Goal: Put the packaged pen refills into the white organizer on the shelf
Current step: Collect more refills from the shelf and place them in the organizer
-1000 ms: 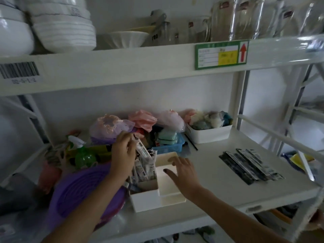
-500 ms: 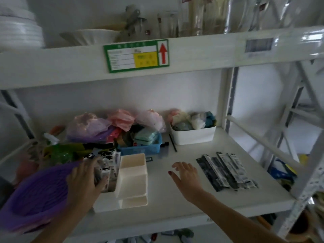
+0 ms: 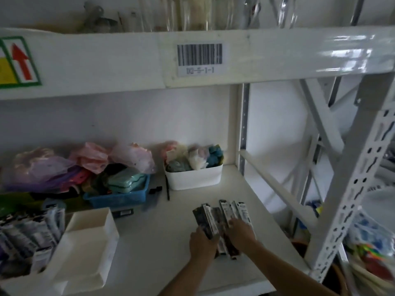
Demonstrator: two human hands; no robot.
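Note:
A pile of packaged pen refills [image 3: 224, 212], dark and white strips, lies on the white shelf [image 3: 158, 236] at the right. Both my hands are on that pile. My left hand [image 3: 202, 245] curls around the near end of the leftmost dark packs. My right hand [image 3: 241, 233] lies over the packs beside it, and its grip is hidden. The white organizer [image 3: 85, 242] stands at the left front of the shelf. Its left compartment holds several upright refill packs [image 3: 32, 231], and its right compartments look empty.
Behind the organizer are a blue basket [image 3: 119, 197] of small items and plastic bags [image 3: 89, 159]. A white bin [image 3: 193, 178] of soft things stands at the back. A black pen [image 3: 167, 189] lies beside it. Shelf uprights [image 3: 350, 189] stand at the right.
The view has swung right. My left hand left the organizer and crossed to the refill pile. My right hand moved from the bare shelf onto the same pile.

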